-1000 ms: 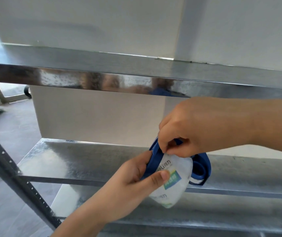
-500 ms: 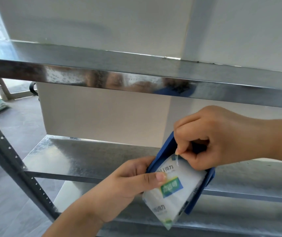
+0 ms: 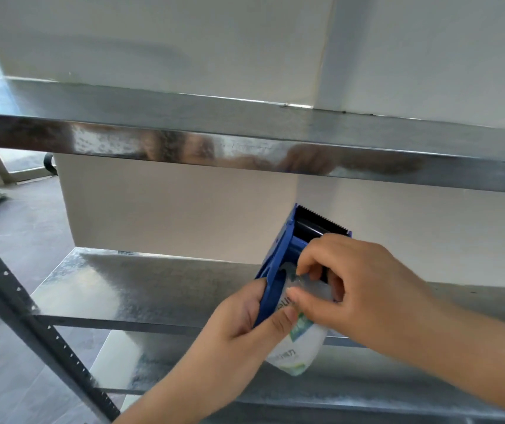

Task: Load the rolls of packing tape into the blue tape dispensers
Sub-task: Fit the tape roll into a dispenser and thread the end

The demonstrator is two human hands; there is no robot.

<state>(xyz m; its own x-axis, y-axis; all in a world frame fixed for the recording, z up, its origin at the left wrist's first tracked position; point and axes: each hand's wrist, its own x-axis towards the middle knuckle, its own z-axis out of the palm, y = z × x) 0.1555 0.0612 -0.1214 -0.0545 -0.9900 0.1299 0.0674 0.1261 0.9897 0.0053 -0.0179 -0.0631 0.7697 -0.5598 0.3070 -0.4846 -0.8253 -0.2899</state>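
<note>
Steel shelves (image 3: pixel 153 289) behind: left hand (image 3: pixel 242 328) grips a blue dispenser (image 3: pixel 278 270) midair, right hand (image 3: pixel 352 289) pinching its printed bag (image 3: pixel 297 350); a hard tug could tear plastic or graze fingers (image 3: pixel 309 258) on the serrated blade (image 3: pixel 321 217).

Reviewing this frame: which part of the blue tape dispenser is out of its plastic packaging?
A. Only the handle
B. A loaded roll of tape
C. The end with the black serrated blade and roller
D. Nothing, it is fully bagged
C: the black serrated blade and roller stick up clear of the white plastic packaging, which hangs over the blue tape dispenser lower end while the left hand and right hand hold them.
</note>
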